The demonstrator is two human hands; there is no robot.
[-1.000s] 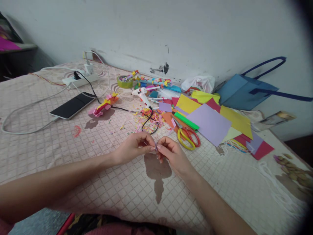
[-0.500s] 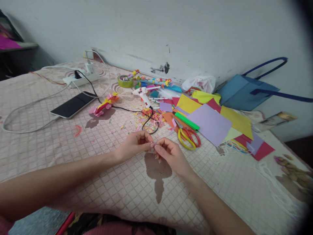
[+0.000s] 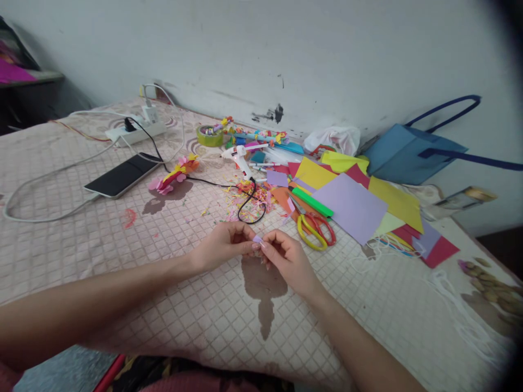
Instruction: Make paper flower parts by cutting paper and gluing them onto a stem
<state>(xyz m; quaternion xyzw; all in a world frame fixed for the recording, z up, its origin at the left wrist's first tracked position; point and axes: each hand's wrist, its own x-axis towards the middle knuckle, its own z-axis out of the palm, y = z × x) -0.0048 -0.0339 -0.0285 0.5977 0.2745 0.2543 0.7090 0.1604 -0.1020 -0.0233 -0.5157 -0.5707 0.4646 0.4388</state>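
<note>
Between my fingertips, at the middle of the head view, is a small piece of purple paper (image 3: 257, 239). My left hand (image 3: 224, 245) pinches it from the left, and my right hand (image 3: 286, 255) pinches it from the right. The two hands nearly touch, above a brown patch (image 3: 265, 288) on the quilted cloth. Scissors with yellow and red handles (image 3: 312, 231) lie just beyond my right hand. Paper shreds (image 3: 249, 198) and a white glue gun (image 3: 240, 161) are farther back.
Coloured paper sheets (image 3: 351, 207) spread to the right, with a blue bag (image 3: 412, 152) behind them. A tablet (image 3: 122, 175), a paper flower piece (image 3: 175, 174) and a power strip (image 3: 137, 132) with cables lie at left. Green tape (image 3: 210, 137) stands near the wall.
More of the purple paper now shows above my fingertips. My hands have shifted only slightly, and the other objects have stayed where they were.
</note>
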